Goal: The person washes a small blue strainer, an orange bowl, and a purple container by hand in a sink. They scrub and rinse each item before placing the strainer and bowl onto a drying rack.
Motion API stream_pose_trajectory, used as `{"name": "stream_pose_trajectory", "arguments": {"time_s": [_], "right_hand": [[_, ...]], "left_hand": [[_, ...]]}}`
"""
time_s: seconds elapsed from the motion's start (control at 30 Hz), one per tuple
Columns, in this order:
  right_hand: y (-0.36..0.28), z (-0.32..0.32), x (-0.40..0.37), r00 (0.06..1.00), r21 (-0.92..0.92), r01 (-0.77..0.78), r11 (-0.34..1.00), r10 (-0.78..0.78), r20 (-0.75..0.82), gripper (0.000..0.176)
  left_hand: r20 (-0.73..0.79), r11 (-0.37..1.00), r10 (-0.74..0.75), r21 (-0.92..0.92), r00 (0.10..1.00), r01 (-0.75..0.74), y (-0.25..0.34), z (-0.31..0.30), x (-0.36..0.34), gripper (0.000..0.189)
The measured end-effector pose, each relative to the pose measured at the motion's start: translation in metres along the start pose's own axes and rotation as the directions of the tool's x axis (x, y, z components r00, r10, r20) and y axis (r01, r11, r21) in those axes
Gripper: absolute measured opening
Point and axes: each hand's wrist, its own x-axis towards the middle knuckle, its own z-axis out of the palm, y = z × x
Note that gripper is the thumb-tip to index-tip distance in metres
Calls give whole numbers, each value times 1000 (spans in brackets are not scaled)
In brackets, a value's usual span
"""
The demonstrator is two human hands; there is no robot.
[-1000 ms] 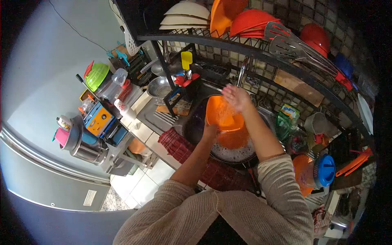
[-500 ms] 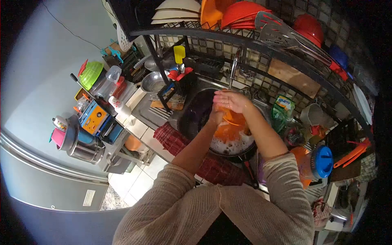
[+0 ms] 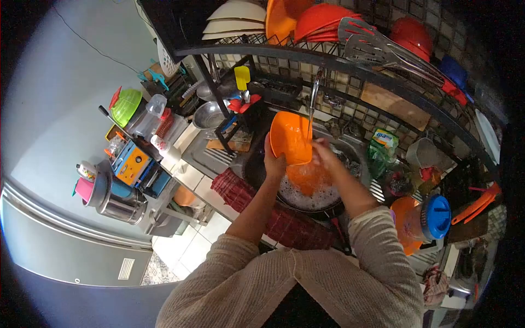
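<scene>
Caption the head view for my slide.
Left hand holds an orange bowl at the tap; right hand at its rim, above a sudsy basin.

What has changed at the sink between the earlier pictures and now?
The orange bowl has come up from the suds and stands tilted on edge under the tap, gripped from below by the left hand. The right hand has slid to its rim. The second orange bowl and the blue-lidded jar stayed put.
</scene>
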Motion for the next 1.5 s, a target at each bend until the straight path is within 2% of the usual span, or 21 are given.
{"name": "stream_pose_trajectory", "arguments": {"time_s": [0.17,0.23,0.33,0.4,0.53,0.67,0.7,0.73,0.87,0.93,0.97,1.0,1.03,1.13,1.17,1.23,1.3,1.37,1.4,1.43,1.5], "right_hand": [[20,33,-13,871,129,-481,867,457,180,11],[27,36,-2,852,100,-514,852,494,172,14],[17,34,20,869,149,-439,886,377,322,21],[-13,26,16,912,-64,-254,965,261,316,61],[-80,23,-31,922,-264,-48,963,144,359,65],[-107,19,-56,907,-392,109,914,70,414,63],[-92,11,-45,815,-388,530,754,-326,479,62],[-89,7,-45,551,-353,834,424,-634,542,61],[-81,-15,-76,627,-606,748,270,-584,515,64],[-72,-25,-92,595,-723,658,-211,-445,670,67],[-71,-30,-98,595,-727,652,-217,-448,668,67],[-74,-32,-105,619,-741,614,-272,-418,666,63],[-76,-33,-110,643,-752,575,-323,-390,659,59],[-63,-52,-103,509,-626,780,26,-609,609,47],[-58,-54,-100,510,-633,774,23,-615,602,47],[-49,-57,-98,758,-534,636,557,-579,300,41],[-20,-62,-66,685,-582,655,481,-703,190,43],[-3,-60,-36,820,-385,285,878,-431,-376,48],[-29,-52,-48,953,150,88,985,-40,-300,52],[-35,-53,-48,954,150,88,985,-40,-298,52],[-42,-51,-43,909,562,-391,729,209,361,49]], "left_hand": [[9,978,27,208,1000,-29,1,-14,-14,76],[-99,949,-290,-161,952,273,36,-12,-20,73],[-53,891,-439,-152,897,427,18,-36,-29,71],[-14,850,-511,-153,859,503,-7,-57,-31,57],[-100,693,-713,53,694,719,-12,-46,-24,38],[82,807,-591,43,803,589,-45,-34,-14,48],[165,677,-684,-218,711,703,-36,-22,-8,59],[278,470,-737,-444,616,763,-30,-12,-2,71],[377,-32,-816,-786,438,617,19,8,35,88],[468,-20,-761,-709,449,705,4,12,45,76],[547,4,-711,-625,442,780,-8,14,50,65],[662,402,-360,-525,657,750,-32,11,41,43],[669,405,-355,-520,654,752,-42,17,38,43],[437,787,-471,-184,766,589,-74,37,33,46],[352,696,-540,-324,764,641,-87,42,35,47],[286,581,-617,-464,734,669,-82,55,29,48],[262,714,-463,-456,847,531,-55,63,20,53],[216,615,-568,-530,794,584,-53,68,20,54],[166,516,-671,-595,722,616,-53,66,19,55],[164,517,-671,-596,723,615,-71,57,20,55],[53,737,-612,-325,789,593,-112,31,17,52]]}}
